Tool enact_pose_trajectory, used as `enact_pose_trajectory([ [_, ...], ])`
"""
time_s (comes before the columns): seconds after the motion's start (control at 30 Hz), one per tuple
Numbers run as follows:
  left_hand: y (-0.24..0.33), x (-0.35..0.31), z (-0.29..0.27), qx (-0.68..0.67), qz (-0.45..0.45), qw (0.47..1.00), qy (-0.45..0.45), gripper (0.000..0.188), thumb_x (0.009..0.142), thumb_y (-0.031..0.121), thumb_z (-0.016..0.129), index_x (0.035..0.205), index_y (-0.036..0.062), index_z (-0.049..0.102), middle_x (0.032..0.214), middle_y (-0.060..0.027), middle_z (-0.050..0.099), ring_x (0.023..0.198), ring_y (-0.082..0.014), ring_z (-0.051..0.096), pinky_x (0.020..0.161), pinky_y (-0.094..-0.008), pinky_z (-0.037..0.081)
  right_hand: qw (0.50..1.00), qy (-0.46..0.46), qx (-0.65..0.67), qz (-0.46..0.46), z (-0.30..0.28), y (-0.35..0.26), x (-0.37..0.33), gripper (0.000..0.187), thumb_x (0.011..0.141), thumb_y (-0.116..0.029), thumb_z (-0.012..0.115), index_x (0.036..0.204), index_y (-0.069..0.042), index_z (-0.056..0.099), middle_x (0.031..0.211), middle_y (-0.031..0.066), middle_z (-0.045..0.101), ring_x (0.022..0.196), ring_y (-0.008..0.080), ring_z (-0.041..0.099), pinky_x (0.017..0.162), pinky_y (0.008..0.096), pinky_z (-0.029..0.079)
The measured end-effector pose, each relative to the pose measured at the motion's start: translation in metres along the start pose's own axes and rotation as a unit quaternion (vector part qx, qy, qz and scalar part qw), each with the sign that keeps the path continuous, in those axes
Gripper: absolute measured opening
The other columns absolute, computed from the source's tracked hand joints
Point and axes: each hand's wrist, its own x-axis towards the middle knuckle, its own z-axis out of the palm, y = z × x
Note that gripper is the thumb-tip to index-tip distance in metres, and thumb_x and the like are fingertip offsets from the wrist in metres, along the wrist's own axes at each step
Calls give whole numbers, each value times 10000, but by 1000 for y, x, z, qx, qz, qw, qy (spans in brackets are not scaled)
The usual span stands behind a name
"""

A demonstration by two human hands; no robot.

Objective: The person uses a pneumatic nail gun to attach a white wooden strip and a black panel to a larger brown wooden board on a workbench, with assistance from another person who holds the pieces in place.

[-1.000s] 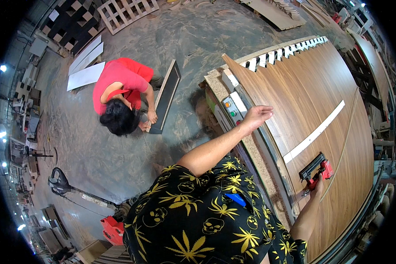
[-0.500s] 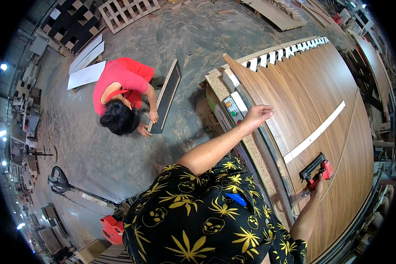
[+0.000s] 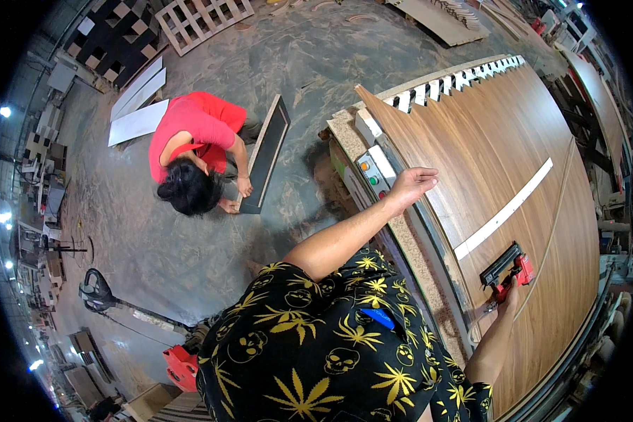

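Note:
My right hand [image 3: 508, 297] is wrapped round the grip of a red and black nail gun [image 3: 502, 271], which lies low over a large wood-grain board [image 3: 499, 162] on the bench. Above the board's near-left edge, beside a small control box with buttons [image 3: 374, 171], hovers my left hand [image 3: 413, 187]. Its fingers are drawn together; whether something small is between them I cannot make out. Between my two hands a narrow white strip [image 3: 505, 211] lies across the board. A thin tan hose [image 3: 552, 225] runs over the board beyond the nail gun.
On the floor to the left, a person in red [image 3: 197, 133] bends over a dark-faced frame panel [image 3: 266, 158], both hands on it. White boards [image 3: 139, 119] lie behind that person. White and black notched pieces [image 3: 446, 88] line the board's far edge. A black-handled pole [image 3: 130, 306] stands near my left side.
Almost nothing differs. The whole view has shifted very slightly; both my hands and the nail gun keep their places over the board.

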Motion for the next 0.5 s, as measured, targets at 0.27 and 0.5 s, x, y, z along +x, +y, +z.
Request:
enact_pose_trajectory([
  [0.27,-2,1,0,1,-4,1000,0,384,1034,137,637,1403,42,588,1290,-115,674,1244,-173,627,1041,-298,540,1000,-7,-9,1,-5,0,1,485,957,-491,695,1221,-89,637,1037,36,652,903,213,655,763,394,570],
  [0.5,0,0,2,8,0,1000,2,384,1033,137,638,1400,38,589,1290,-121,673,1234,-172,631,1044,-297,537,1000,9,-5,-1,2,-1,-3,463,956,-496,693,1207,-110,639,1019,39,645,874,216,656,700,404,571],
])
